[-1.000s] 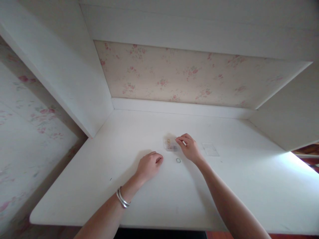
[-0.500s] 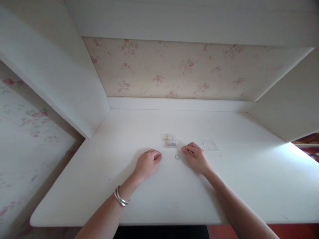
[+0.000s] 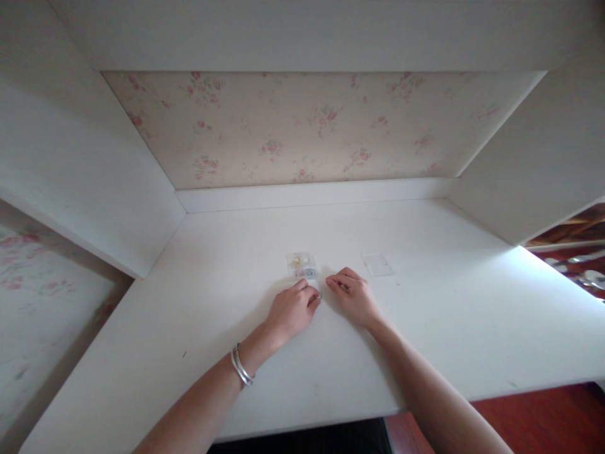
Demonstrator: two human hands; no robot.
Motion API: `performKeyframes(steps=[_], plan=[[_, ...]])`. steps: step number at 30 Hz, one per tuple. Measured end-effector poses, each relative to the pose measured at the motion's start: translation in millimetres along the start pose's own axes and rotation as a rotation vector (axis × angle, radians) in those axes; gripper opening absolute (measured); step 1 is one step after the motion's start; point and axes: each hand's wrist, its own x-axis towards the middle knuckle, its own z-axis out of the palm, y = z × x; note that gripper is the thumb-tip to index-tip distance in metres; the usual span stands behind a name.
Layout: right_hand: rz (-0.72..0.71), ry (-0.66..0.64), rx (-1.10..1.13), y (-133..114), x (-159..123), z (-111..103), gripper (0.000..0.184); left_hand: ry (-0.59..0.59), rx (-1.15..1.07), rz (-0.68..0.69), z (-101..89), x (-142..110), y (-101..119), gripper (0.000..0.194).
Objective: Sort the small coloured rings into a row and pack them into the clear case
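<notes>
My left hand (image 3: 292,310), a silver bangle (image 3: 242,366) on its wrist, rests on the white desk with thumb and forefinger closed on a small ring (image 3: 321,296). Only a sliver of the ring shows at the fingertips. My right hand (image 3: 352,296) is just to the right, fingers pinched together; whatever may be between them is too small or hidden to make out. Just beyond my left hand sits a small clear compartment box (image 3: 302,265) with yellowish, reddish and silvery small items inside. Past my right hand lies a flat clear rectangular lid (image 3: 378,265).
The white desk (image 3: 227,252) has raised panels at the left, back and right, with floral wallpaper (image 3: 302,132) behind. A short dark sliver (image 3: 184,354) lies at the left. A tiny speck (image 3: 397,284) lies near the lid. Shiny objects (image 3: 593,277) show beyond the right edge.
My left hand has moved right to the ring, which lay uncovered between the hands, and has closed on it. My right hand stays pinched. The camera view has shifted and tilted slightly.
</notes>
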Motion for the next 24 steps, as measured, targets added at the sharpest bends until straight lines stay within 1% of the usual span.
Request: performKeyframes(steps=[2, 5, 9, 12, 15, 20, 24], plan=[[-0.011, 0.000, -0.002, 0, 0, -1, 0.026, -0.025, 0.052, 0.005, 1.5, 4, 1, 0.021], [-0.039, 0.007, 0.005, 0, -1, -1, 0.027, -0.049, 0.074, 0.016, 2.5, 6, 2, 0.022], [-0.056, 0.010, 0.012, 2, -1, 0, 0.027, -0.045, -0.002, 0.013, 3.7, 6, 2, 0.022], [-0.073, -0.016, 0.008, 2, -3, -1, 0.025, -0.002, -0.126, 0.009, 3.1, 6, -1, 0.019], [-0.135, -0.073, -0.004, 0, -5, -4, 0.022, 0.055, -0.206, 0.010, -2.2, 7, -5, 0.017], [-0.290, -0.229, -0.127, -7, -7, -10, 0.015, 0.157, -0.144, 0.025, -19.7, 15, -11, 0.018], [-0.310, -0.280, -0.201, -9, -7, -11, 0.013, 0.202, -0.070, 0.024, -28.5, 35, -18, 0.019]])
